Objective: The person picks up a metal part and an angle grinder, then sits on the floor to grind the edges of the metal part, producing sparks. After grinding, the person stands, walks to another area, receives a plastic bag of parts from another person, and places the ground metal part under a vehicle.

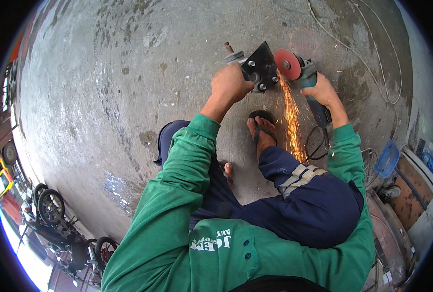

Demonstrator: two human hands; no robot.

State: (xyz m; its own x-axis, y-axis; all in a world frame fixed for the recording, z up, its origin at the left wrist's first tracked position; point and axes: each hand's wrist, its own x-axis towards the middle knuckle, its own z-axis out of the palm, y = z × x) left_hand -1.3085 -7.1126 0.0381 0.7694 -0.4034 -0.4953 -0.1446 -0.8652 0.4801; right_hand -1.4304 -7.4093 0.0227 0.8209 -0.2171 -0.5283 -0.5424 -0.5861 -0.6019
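My left hand [230,83] is closed on a metal part with a black bracket plate [262,62] that carries several bolts. A rusty stud sticks out at its far end. In my right hand [322,91] is an angle grinder [318,111] with a teal and black body. Its red disc [287,64] meets the right edge of the bracket plate. Orange sparks [290,114] stream from that contact toward me, passing close to my sandaled right foot [262,130]. My fingertips on the left are partly hidden behind the part.
The grinder's black cord [315,156] loops beside my right knee. A pale cable [379,85] curves over the concrete floor [143,73] at far right. Near right are a blue plastic scoop-like object [387,159] and a worn board [408,194]. Parked motorcycles [55,228] stand at left.
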